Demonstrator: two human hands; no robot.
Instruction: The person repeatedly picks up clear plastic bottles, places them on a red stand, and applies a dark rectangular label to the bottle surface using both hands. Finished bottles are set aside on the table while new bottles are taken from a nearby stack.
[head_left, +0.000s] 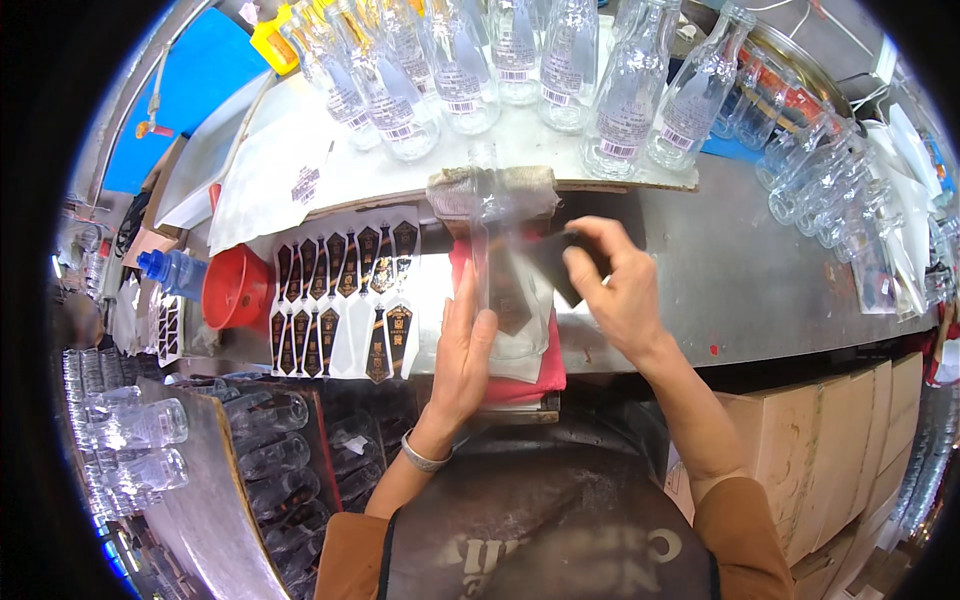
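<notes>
A: What is in front of the person?

B: A clear glass bottle (497,262) lies on its side on a red cloth (545,365) at the near edge of the steel tabletop (740,270), its neck resting on a folded beige towel (530,188).

A: And the hands?

B: The left hand (462,355) lies flat and open along the bottle's left side, fingers stretched out, steadying it without gripping around it. The right hand (615,290) is curled, fingers pinched on a dark flat scraper (555,262) that it presses against the bottle's upper face, beside a dark label (510,305) on the glass.

A: What else is nearby?

B: To the left of the bottle, a sheet of dark shield-shaped labels (345,295) lies on the tabletop, with a red funnel (235,288) and a blue-capped bottle (172,270) just beyond it. Further back, a row of upright labelled glass bottles (560,70) stands on a white board. More empty bottles lie on their sides at the right (820,190) and in a crate at the lower left (275,450). Cardboard boxes (830,440) sit below the tabletop at the right.
</notes>
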